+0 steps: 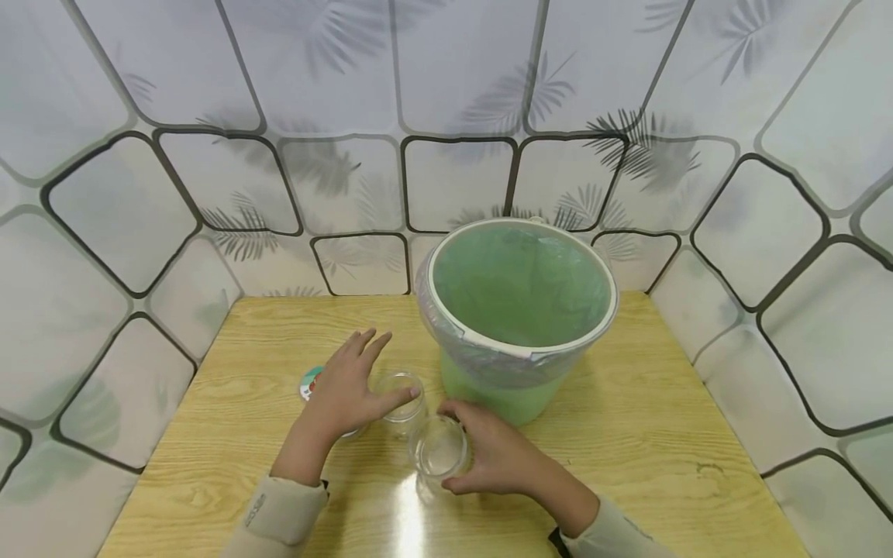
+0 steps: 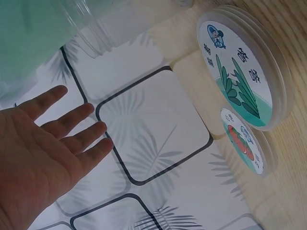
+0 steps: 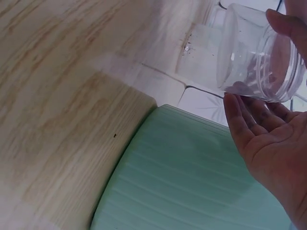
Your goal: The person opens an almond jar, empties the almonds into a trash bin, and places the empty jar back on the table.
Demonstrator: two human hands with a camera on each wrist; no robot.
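My right hand point(image 1: 498, 456) grips a clear plastic jar point(image 1: 441, 448) with thumb and fingers on opposite sides of it. The right wrist view shows the jar tilted, its ridged rim toward the palm. My left hand point(image 1: 346, 393) is held with fingers stretched out and nothing in its grasp. Beside its thumb stands another clear jar point(image 1: 401, 407), partly overlapped by the thumb in the head view. Two round lids with printed labels lie near the left hand: a larger lid point(image 2: 240, 72) with green leaves and a smaller lid point(image 2: 243, 141) with a red drawing.
A light green bin point(image 1: 491, 399) with a white rim and a translucent bag point(image 1: 481, 364) over its edge stands behind the hands. Everything rests on a wood-grain table point(image 1: 670, 434). Patterned cloth walls point(image 1: 460, 186) enclose the back and sides.
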